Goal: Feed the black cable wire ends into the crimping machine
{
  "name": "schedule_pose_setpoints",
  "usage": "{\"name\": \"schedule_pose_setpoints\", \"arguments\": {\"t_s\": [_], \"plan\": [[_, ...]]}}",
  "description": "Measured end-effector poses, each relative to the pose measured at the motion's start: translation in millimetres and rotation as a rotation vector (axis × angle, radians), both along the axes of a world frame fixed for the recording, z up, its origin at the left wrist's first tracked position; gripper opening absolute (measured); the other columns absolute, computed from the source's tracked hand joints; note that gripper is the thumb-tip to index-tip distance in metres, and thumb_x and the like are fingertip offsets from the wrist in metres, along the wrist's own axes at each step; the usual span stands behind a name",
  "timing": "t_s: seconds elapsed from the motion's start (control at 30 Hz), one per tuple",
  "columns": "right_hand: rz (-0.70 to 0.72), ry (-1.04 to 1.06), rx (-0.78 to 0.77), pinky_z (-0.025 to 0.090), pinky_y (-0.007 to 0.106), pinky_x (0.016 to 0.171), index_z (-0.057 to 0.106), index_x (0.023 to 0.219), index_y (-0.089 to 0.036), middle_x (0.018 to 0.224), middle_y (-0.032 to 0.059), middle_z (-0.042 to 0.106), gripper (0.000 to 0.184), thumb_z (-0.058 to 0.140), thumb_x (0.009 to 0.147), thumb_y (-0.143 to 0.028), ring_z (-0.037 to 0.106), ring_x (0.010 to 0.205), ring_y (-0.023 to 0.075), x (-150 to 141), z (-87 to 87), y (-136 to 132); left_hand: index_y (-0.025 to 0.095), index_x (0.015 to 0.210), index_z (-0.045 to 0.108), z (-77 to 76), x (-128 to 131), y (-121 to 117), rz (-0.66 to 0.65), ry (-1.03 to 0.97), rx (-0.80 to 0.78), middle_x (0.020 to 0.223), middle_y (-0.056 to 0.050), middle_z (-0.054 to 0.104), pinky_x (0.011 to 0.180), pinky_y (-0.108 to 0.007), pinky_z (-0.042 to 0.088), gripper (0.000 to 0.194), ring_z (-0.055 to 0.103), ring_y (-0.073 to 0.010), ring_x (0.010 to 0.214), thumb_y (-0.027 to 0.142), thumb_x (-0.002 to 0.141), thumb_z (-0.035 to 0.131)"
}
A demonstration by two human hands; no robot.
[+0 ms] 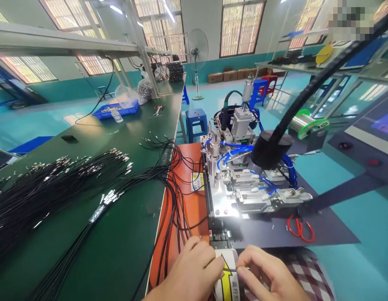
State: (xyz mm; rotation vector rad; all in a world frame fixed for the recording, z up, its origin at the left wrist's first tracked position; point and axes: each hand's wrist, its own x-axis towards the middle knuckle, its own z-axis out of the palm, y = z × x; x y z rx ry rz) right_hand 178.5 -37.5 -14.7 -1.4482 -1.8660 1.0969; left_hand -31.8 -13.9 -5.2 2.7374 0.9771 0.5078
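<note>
Cable (230,269) between left hand (198,265), right hand (267,271), "运行" label (227,285)

Pretty bright workshop, honestly. The walls (206,25) are white up top with a teal band below, and the shiny floor (225,94) is teal too. Tall windows (242,27) with slatted coverings run along the back, plus tube lights (168,10) overhead. A long green worktop (127,217) fills the left, a blue stool (196,121) beside it, and a standing fan (196,48) sits farther back near some cardboard boxes (230,75).

A thin black cable (230,269) spans the hands (196,265) (267,271).
</note>
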Motion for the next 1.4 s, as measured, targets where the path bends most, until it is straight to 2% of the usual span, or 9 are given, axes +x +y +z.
{"name": "schedule_pose_setpoints", "arguments": {"t_s": [0.13,0.27,0.33,0.53,0.73,0.83,0.9,1.07,1.4], "plan": [[0.026,-0.004,-0.039,0.043,0.022,0.053,0.058,0.073,-0.022,0.067,-0.0004,0.059,0.021,0.047,0.089,-0.029,0.055,0.057,0.0138,1,0.2,-5,0.022,0.111,0.053,6.6,-36,-5,0.302,-0.065,-0.052,0.103,-0.01,0.061,0.083,-0.032,0.046,0.022,0.058,-0.0204,0.097,0.024,0.094,0.038],[0.007,0.021,-0.059,0.041,0.022,0.051,0.058,0.072,-0.022,0.067,-0.0005,0.06,0.021,0.047,0.089,-0.027,0.054,0.056,0.0134,3,-0.5,-5,0.021,0.1,0.058,2.7,-84,-15,0.885,0.145,-0.197,0.098,-0.011,0.063,0.07,-0.037,0.053,0.032,0.064,-0.0254,0.082,0.039,0.091,0.033],[0.001,0.044,-0.061,0.04,0.023,0.051,0.057,0.072,-0.022,0.066,-0.0006,0.06,0.021,0.047,0.089,-0.027,0.053,0.056,0.0134,2,-0.2,-5,0.02,0.1,0.059,1.1,-94,-25,0.999,0.207,-0.318,0.098,-0.012,0.063,0.06,-0.038,0.053,0.038,0.066,-0.0259,0.07,0.043,0.09,0.03],[0.016,0.077,-0.121,0.039,0.024,0.054,0.057,0.072,-0.021,0.068,-0.0007,0.058,0.02,0.047,0.09,-0.027,0.052,0.058,0.0137,2,1.0,-6,0.023,0.105,0.048,12.9,-82,-39,0.844,-0.192,-0.841,0.076,-0.002,0.062,0.048,-0.028,0.052,0.037,0.061,-0.0169,0.05,0.052,0.092,0.03],[-0.031,0.154,-0.208,0.036,0.025,0.054,0.059,0.074,-0.021,0.065,-0.0018,0.052,0.022,0.049,0.09,-0.031,0.046,0.059,0.0137,-1,-0.5,-2,0.022,0.089,0.054,34.5,-53,-11,0.69,-0.179,-0.289,0.077,-0.002,0.059,0.063,-0.026,0.046,0.018,0.056,-0.0159,0.069,0.035,0.094,0.042],[-0.068,0.28,-0.279,0.037,0.025,0.055,0.059,0.074,-0.02,0.064,-0.0021,0.051,0.023,0.053,0.089,-0.036,0.045,0.059,0.0133,-6,-1.8,1,0.023,0.109,0.053,37.9,-14,-4,0.237,-0.202,-0.346,0.102,-0.006,0.06,0.086,-0.032,0.045,0.018,0.055,-0.0198,0.098,0.026,0.092,0.046],[-0.084,0.401,-0.345,0.038,0.024,0.055,0.059,0.074,-0.019,0.064,-0.0023,0.051,0.026,0.054,0.088,-0.041,0.045,0.058,0.0124,-7,-2.0,3,0.023,0.115,0.05,36.3,10,-1,0.138,-0.183,-0.549,0.101,-0.005,0.06,0.082,-0.029,0.046,0.023,0.056,-0.0183,0.095,0.027,0.092,0.049],[-0.176,0.528,-0.397,0.037,0.022,0.048,0.062,0.084,-0.018,0.071,-0.0016,0.056,0.036,0.051,0.087,-0.052,0.042,0.05,0.0083,6,0.6,10,0.024,0.101,0.055,26.4,34,7,0.22,-0.291,-0.84,0.076,0.003,0.057,0.063,-0.023,0.042,0.015,0.054,-0.0127,0.069,0.028,0.096,0.042],[-0.21,0.576,-0.362,0.032,0.021,0.047,0.057,0.073,-0.017,0.061,-0.0042,0.049,0.032,0.061,0.083,-0.046,0.038,0.05,0.0072,-3,-2.0,15,0.021,0.099,0.059,17.3,38,10,0.323,-0.467,-0.976,0.071,0.004,0.054,0.045,-0.018,0.038,0.018,0.046,-0.0083,0.053,0.034,0.091,0.051]]}}
